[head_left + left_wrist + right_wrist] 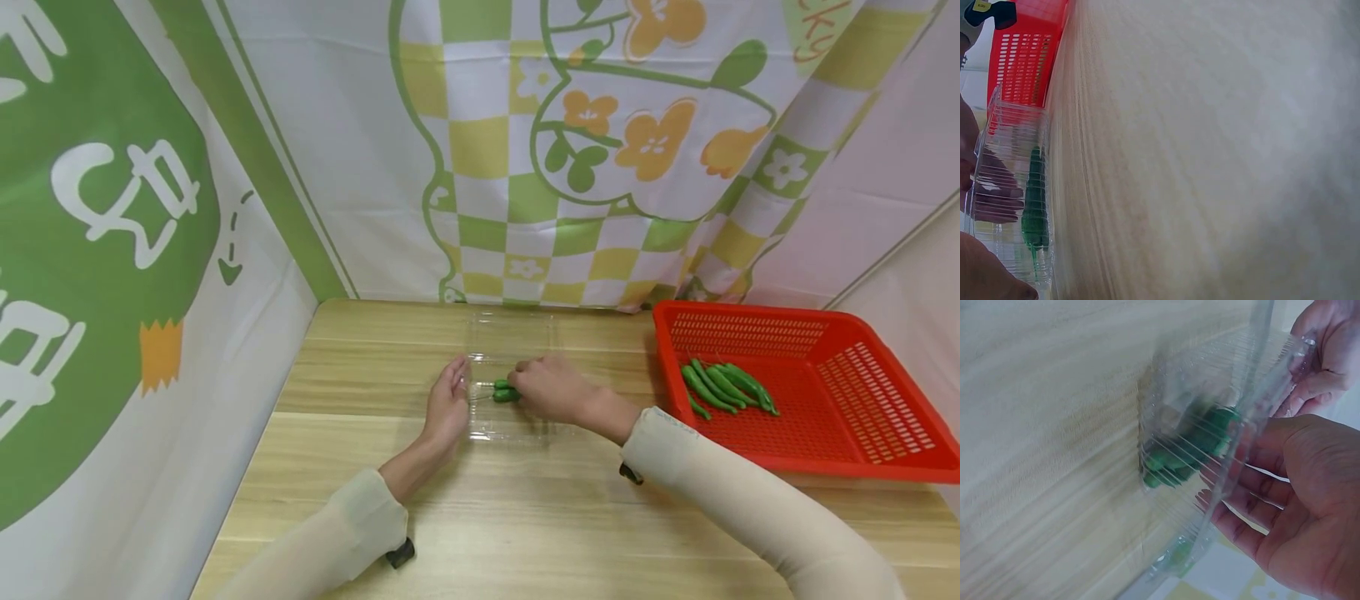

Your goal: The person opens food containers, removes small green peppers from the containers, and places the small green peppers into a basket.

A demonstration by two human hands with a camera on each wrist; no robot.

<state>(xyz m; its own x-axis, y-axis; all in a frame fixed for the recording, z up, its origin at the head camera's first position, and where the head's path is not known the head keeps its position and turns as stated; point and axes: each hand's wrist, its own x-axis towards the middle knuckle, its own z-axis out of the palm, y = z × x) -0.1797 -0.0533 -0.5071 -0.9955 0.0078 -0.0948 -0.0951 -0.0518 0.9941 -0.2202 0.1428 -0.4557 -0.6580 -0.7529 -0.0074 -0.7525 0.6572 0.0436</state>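
A clear plastic box (510, 433) lies with its lid folded back on the wooden table. Inside it are green chili peppers (506, 395), side by side, their thin stems to the left. My left hand (447, 406) holds the box's left wall; in the right wrist view, that hand (1329, 362) has its thumb and fingers at the rim. My right hand (553, 388) reaches over the right side into the box, above the peppers. In the right wrist view its fingers (1247, 487) are loosely spread beside the peppers, not curled round them. The peppers' right ends are hidden in the head view.
A red plastic basket (840, 333) with perforated walls stands on the right of the table (360, 492). Several green chili peppers (723, 387) lie at its left side. A patterned cloth (487, 150) hangs behind the table's back edge.
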